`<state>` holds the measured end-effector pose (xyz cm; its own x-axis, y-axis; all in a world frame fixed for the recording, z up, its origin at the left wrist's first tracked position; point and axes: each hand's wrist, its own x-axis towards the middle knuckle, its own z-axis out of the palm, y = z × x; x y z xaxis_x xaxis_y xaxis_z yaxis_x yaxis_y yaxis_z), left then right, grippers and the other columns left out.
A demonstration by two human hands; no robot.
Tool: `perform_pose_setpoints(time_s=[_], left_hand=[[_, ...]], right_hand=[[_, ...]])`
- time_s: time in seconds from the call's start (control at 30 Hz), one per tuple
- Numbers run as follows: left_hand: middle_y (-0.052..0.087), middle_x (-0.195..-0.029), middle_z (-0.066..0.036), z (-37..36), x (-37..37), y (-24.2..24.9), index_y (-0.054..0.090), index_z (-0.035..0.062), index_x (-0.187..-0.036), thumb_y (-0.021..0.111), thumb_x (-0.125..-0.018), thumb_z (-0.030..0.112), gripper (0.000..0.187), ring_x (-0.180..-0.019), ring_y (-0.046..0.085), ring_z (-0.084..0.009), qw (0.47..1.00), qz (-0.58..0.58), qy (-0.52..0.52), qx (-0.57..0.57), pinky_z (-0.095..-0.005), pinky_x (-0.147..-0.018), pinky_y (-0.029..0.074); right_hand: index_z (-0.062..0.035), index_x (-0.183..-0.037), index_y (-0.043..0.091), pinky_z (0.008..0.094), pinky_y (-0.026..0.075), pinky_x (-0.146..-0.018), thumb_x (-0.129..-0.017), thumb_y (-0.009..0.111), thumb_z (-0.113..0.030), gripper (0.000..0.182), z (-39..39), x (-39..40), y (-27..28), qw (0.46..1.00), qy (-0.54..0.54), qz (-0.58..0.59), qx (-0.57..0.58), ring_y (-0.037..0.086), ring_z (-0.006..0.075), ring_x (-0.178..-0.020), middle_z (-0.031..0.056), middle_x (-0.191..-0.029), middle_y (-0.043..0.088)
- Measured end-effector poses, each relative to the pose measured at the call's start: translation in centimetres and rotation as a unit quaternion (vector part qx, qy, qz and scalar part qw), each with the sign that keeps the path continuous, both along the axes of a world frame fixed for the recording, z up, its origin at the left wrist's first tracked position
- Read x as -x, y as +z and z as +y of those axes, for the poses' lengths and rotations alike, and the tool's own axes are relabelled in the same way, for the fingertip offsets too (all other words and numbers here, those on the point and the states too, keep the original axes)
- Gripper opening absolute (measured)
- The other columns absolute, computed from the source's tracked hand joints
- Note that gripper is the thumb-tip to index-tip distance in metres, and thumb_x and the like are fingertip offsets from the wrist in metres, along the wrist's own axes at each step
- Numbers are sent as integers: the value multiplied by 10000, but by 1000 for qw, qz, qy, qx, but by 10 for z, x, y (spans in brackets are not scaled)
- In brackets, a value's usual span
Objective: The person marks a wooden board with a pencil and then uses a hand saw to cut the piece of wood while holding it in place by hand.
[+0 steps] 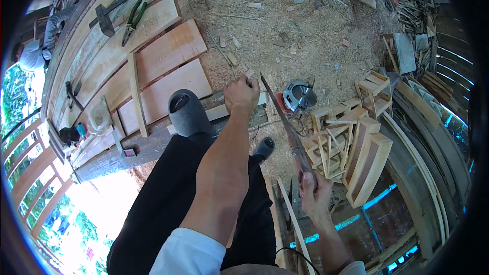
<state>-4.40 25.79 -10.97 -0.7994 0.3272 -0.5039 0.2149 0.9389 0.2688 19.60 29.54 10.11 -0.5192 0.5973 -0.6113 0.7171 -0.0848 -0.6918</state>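
My right hand (316, 193) is wrapped round the handle of a handsaw (291, 135). Its narrow blade points up and away, and the tip stands right of my left hand, apart from it. My left hand (241, 94) is closed at the end of a pale wooden strip (218, 112), pressing or gripping it; the fingers' undersides are hidden. That strip lies across a plank bench edge, with my shod foot (187, 114) planted beside it. A circular saw (299, 95) rests on the sawdust floor just beyond the handsaw.
Wooden frames (369, 158) are stacked at right. On the bench at left lie a hammer (105, 20), pliers (133, 22), boards (173, 46) and a plastic container (100, 118). Another person (33, 55) is at far left. Scraps (254, 5) dot the floor.
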Motion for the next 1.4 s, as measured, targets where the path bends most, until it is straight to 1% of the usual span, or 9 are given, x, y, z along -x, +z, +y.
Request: perform_pose_setpoints(time_s=[0.73,0.87,1.0,1.13,1.2,1.27,1.33,1.37,1.4], left_hand=[[672,-966,-196,1,4,1,685,60,-949,458,-854,337,370,-1002,618,-296,1000,-21,13,-13,-411,-1015,357],[675,-900,-226,-1,1,-3,690,50,-909,482,-825,271,316,-867,644,-371,997,15,33,-75,-440,-897,451],[675,-904,-225,-3,0,-9,701,65,-940,470,-833,279,333,-867,646,-377,998,50,7,-24,-458,-881,463],[676,-913,-203,3,5,-5,690,61,-896,481,-814,269,305,-922,636,-334,1000,2,12,-21,-417,-916,437],[678,-895,-206,2,2,1,694,66,-882,477,-814,277,310,-898,639,-350,1000,-1,21,-14,-424,-903,447],[680,-880,-206,2,3,-6,696,69,-887,470,-820,282,318,-883,641,-356,1000,-1,23,-10,-430,-898,449],[682,-865,-207,-1,-2,-6,699,73,-892,463,-826,287,326,-868,644,-362,1000,-9,23,1,-436,-893,452],[682,-856,-211,-1,-3,-3,701,73,-889,454,-831,298,339,-851,647,-365,1000,10,16,2,-438,-882,458],[682,-847,-214,1,-2,0,702,74,-885,446,-837,309,351,-834,650,-368,999,35,4,-1,-440,-871,463]], right_hand=[[46,-733,625,389,413,-489,-953,526,-290,414,22,98,6,991,17,-130,7,558,238,-453,163,-512,528],[49,-717,621,404,414,-484,-939,539,-279,405,14,108,-61,993,32,-79,-76,575,282,-457,182,-517,535],[43,-725,627,410,408,-474,-930,550,-251,367,16,141,-124,995,6,-24,-95,564,297,-442,180,-507,525],[26,-746,628,374,413,-459,-918,566,-252,333,-4,86,-158,995,-26,48,-83,548,256,-411,137,-490,513],[4,-770,627,356,407,-444,-906,580,-249,290,-21,62,-193,970,-39,192,-142,527,236,-398,110,-498,513],[1,-799,626,364,433,-479,-873,612,-202,217,-27,48,-238,959,-13,218,-181,554,261,-464,123,-572,546],[7,-787,623,383,459,-530,-839,631,-145,161,-25,50,-257,891,142,296,-313,575,301,-550,156,-649,567],[14,-780,611,406,472,-576,-805,666,-128,155,-28,40,-258,947,123,239,-176,584,333,-611,184,-712,585],[14,-780,611,406,472,-576,-805,666,-128,155,-26,39,-253,947,115,242,-176,584,333,-611,184,-712,585]])
